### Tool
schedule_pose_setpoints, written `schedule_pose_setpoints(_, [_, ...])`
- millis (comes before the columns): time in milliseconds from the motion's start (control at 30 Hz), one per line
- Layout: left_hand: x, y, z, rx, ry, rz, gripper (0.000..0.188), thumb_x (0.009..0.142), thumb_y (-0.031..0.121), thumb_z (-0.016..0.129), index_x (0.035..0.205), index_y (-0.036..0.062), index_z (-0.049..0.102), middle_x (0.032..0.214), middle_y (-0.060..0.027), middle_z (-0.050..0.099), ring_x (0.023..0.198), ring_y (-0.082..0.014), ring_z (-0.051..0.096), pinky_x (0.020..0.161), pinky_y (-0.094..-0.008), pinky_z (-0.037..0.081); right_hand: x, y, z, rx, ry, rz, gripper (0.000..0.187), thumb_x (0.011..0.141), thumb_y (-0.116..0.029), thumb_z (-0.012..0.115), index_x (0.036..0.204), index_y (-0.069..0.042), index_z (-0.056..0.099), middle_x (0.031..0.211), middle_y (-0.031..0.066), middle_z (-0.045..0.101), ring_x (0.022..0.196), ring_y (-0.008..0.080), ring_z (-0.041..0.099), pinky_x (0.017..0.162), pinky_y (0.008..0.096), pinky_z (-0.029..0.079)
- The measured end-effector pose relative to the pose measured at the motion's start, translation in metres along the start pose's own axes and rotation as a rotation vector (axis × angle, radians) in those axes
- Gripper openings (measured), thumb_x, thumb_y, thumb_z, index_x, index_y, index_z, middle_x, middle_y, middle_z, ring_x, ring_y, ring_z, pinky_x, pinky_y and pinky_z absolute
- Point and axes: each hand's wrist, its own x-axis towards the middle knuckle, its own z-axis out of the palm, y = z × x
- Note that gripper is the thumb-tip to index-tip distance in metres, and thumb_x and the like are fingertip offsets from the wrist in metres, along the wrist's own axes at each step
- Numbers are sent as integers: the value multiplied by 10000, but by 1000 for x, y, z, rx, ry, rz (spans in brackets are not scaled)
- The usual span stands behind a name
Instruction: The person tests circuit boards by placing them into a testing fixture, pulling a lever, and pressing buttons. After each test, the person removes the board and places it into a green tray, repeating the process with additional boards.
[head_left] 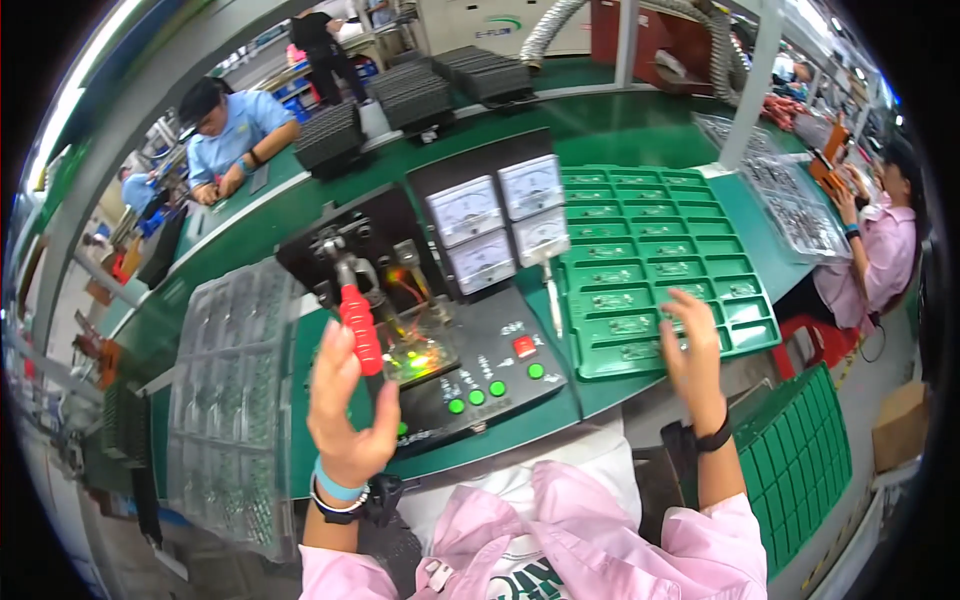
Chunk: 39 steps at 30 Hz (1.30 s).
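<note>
My left hand (pixel 348 415) is beside the red handle (pixel 360 330) of a toggle clamp, thumb apart from the fingers. Whether the palm touches the handle I cannot tell. The clamp belongs to a black test fixture (pixel 500 395) with green buttons, a red switch and lit green and yellow lights under the clamp. Analog panel meters (pixel 480 225) stand upright on its back. Over the near right part of a green compartment tray (pixel 655 358) hovers my right hand (pixel 692 350), fingers bent and apart, nothing visible in them. Small circuit boards (pixel 625 325) lie in many of the tray's compartments.
Clear plastic trays (pixel 225 400) with boards are stacked at left. Another green tray (pixel 800 460) leans low at right. Dark racks (pixel 410 95) line the far bench. A person in blue (pixel 235 130) works at far left, one in pink (pixel 870 240) at right.
</note>
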Motion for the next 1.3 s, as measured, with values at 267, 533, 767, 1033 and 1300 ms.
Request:
schedule_pose_setpoints(267, [-54, -12, -33, 99, -375, -250, 411, 797, -25, 687, 1194, 41, 609, 1334, -208, 535, 1247, -393, 518, 1011, -456, 444, -21, -137, 61, 454, -20, -523, 534, 731, -90, 727, 1243, -87, 577, 1339, 139, 541, 1201, 345, 527, 1024, 481, 407])
schedule_pose_setpoints(533, [-66, -22, -35, -7, -365, -539, 401, 802, 128, 749, 1179, 56, 633, 1071, -128, 582, 949, -302, 589, 812, -431, 491, -42, -142, 90, 132, -146, -548, 419, 766, -150, 689, 1180, -104, 645, 1239, 28, 615, 1110, 205, 579, 996, 427, 382])
schedule_pose_setpoints(767, [-20, -34, -27, 102, -523, -197, 784, 597, 419, 866, 1235, 60, 587, 946, -104, 551, 836, -286, 550, 730, -409, 473, -42, -146, 91, 171, -163, -495, 422, 737, -171, 715, 1152, -114, 666, 1202, 19, 637, 1053, 208, 590, 987, 415, 383])
schedule_pose_setpoints(1033, [-30, -40, -28, 101, -650, -267, 848, 575, 457, 869, 1248, 50, 552, 1004, -111, 571, 880, -306, 572, 761, -408, 481, 10, -160, 85, 343, -381, -641, 337, 725, -203, 746, 1032, -79, 685, 1201, 45, 642, 1015, 235, 604, 914, 417, 448])
schedule_pose_setpoints(1300, [-60, -25, -24, 150, -286, -295, 586, 702, 348, 824, 1160, 53, 608, 1072, -105, 599, 926, -310, 598, 772, -420, 491, 185, -243, 92, 608, 154, -1079, 425, 852, -140, 647, 1267, -75, 581, 1326, 108, 585, 1238, 286, 541, 1023, 433, 409])
